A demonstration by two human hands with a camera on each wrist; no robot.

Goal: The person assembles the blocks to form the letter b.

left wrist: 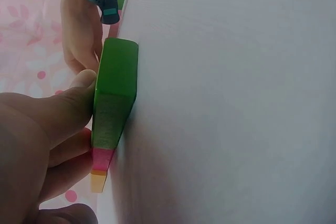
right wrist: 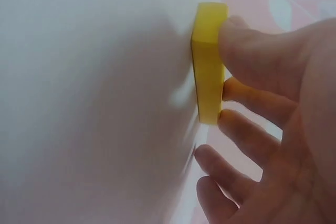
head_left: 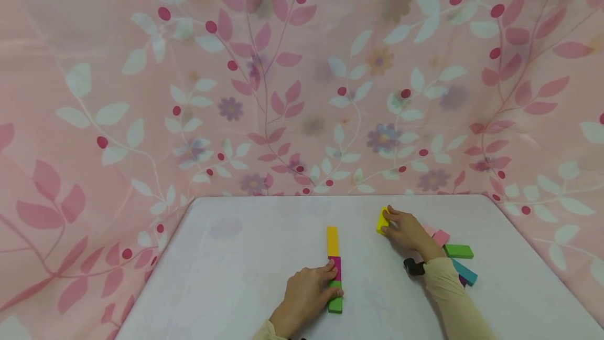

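Observation:
On the white table, a green block (head_left: 335, 305), a magenta block (head_left: 337, 269) and an orange block (head_left: 332, 241) form a straight row end to end, the green one nearest me. My left hand (head_left: 305, 294) rests over this row, its thumb on the green block and its fingertips on the magenta one. Farther back and to the right, my right hand (head_left: 409, 235) holds a yellow block (head_left: 381, 221) between thumb and fingers. In the right wrist view the yellow block (right wrist: 209, 77) lies along the thumb and two fingers; the other fingers are off it.
Right of my right wrist lie loose blocks: a pink block (head_left: 441, 237), a green block (head_left: 459, 251), a blue block (head_left: 464, 271) and a purple block (head_left: 462, 280), partly hidden by the forearm. A floral curtain (head_left: 302, 77) hangs behind the table (head_left: 226, 266).

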